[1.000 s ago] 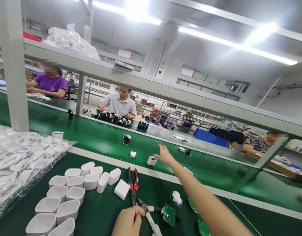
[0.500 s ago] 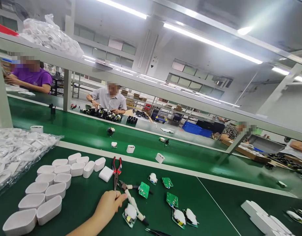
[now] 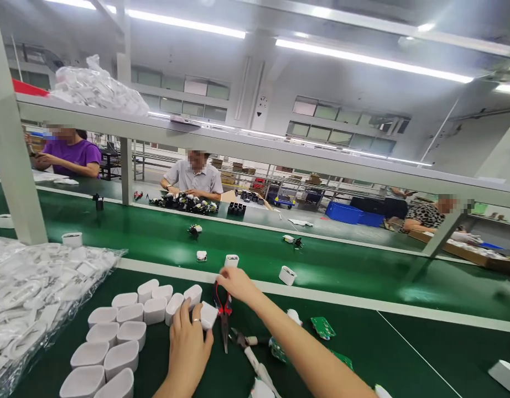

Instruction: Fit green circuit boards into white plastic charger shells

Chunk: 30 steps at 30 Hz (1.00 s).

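Observation:
My left hand [image 3: 189, 342] has its thumb and fingers around a white plastic housing [image 3: 209, 315] lying on its side, beside rows of similar open-topped housings [image 3: 131, 332]. My right hand [image 3: 239, 286] reaches across to the belt's edge, its fingers closed at the handle end of red-and-black long-nose pliers [image 3: 224, 318]. The pliers' jaws point towards me. Nearby lie cutters [image 3: 250, 354] with whitish wrapped handles. Green circuit boards [image 3: 322, 328] rest to the right, some partly hidden beneath my right forearm.
A clear bag of white parts [image 3: 43, 298] lies at left. Beyond the pale edge strip, the green belt [image 3: 147, 237] carries an upright housing [image 3: 232, 260], a tilted housing [image 3: 287, 275] and small assemblies. A shelf post [image 3: 20, 166] stands at left. Co-workers sit across the belt.
My left hand has left the pliers' jaws and moved onto the white housing. My right hand has come into view at the pliers' handles. The camera view has shifted.

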Each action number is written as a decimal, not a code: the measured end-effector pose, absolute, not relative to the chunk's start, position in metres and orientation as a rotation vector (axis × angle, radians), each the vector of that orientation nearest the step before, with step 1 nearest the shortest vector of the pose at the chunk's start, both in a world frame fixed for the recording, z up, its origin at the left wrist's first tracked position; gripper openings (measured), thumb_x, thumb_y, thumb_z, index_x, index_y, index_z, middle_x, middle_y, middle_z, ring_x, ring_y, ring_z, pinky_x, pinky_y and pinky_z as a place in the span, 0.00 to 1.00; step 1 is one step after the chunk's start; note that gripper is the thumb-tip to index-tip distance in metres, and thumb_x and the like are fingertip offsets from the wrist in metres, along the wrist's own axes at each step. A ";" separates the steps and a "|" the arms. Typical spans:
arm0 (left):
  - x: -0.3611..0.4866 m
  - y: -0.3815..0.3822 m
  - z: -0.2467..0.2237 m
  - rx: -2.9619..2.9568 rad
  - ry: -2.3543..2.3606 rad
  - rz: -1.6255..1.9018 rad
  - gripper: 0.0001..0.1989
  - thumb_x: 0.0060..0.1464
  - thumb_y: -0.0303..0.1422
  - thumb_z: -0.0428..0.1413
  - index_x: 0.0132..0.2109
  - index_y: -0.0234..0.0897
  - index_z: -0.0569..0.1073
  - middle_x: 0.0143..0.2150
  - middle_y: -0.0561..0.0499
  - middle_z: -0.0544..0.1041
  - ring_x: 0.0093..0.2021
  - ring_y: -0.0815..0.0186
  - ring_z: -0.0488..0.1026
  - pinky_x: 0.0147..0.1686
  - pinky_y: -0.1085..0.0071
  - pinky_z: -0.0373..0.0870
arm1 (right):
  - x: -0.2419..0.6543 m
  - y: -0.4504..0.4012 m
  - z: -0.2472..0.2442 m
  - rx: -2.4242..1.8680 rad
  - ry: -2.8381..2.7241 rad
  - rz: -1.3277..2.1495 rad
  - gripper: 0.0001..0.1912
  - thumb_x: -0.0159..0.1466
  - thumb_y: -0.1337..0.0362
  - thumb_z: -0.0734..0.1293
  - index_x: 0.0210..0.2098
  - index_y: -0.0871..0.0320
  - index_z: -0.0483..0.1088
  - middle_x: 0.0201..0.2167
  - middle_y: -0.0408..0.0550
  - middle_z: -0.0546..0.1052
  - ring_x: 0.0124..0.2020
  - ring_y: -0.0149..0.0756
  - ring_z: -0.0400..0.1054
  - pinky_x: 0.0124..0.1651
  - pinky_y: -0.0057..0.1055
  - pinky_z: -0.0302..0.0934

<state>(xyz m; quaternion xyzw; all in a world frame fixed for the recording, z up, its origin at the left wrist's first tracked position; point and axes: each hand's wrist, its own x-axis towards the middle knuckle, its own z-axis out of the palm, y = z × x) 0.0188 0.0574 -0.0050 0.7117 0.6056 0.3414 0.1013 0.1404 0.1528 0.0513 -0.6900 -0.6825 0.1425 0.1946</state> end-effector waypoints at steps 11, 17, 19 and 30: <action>0.013 0.072 0.001 2.047 2.274 0.900 0.21 0.45 0.21 0.43 0.49 0.28 0.63 0.54 0.39 0.60 0.49 0.53 0.58 0.39 0.60 0.62 | 0.064 0.265 0.032 -2.078 -1.608 0.689 0.15 0.58 0.62 0.59 0.45 0.60 0.60 0.45 0.49 0.64 0.43 0.36 0.61 0.43 0.41 0.57; 0.004 0.071 0.005 2.114 2.325 0.760 0.16 0.46 0.20 0.43 0.41 0.28 0.70 0.52 0.38 0.61 0.47 0.54 0.60 0.37 0.64 0.63 | 0.091 0.215 0.045 -1.624 -1.383 1.032 0.13 0.59 0.63 0.59 0.43 0.61 0.61 0.39 0.47 0.67 0.35 0.31 0.65 0.36 0.34 0.62; 0.003 0.067 0.010 2.135 2.247 0.784 0.15 0.47 0.20 0.43 0.38 0.29 0.71 0.51 0.39 0.62 0.48 0.53 0.59 0.38 0.62 0.62 | 0.106 0.177 0.051 -1.445 -1.262 1.135 0.12 0.59 0.64 0.59 0.42 0.62 0.61 0.36 0.46 0.69 0.33 0.29 0.66 0.34 0.32 0.62; 0.014 0.031 0.027 2.166 1.601 0.840 0.07 0.51 0.28 0.40 0.31 0.37 0.62 0.37 0.50 0.69 0.32 0.67 0.69 0.31 0.72 0.63 | 0.184 0.014 0.039 -0.905 -0.700 1.334 0.13 0.45 0.65 0.69 0.26 0.56 0.60 0.23 0.36 0.72 0.28 0.26 0.70 0.26 0.19 0.63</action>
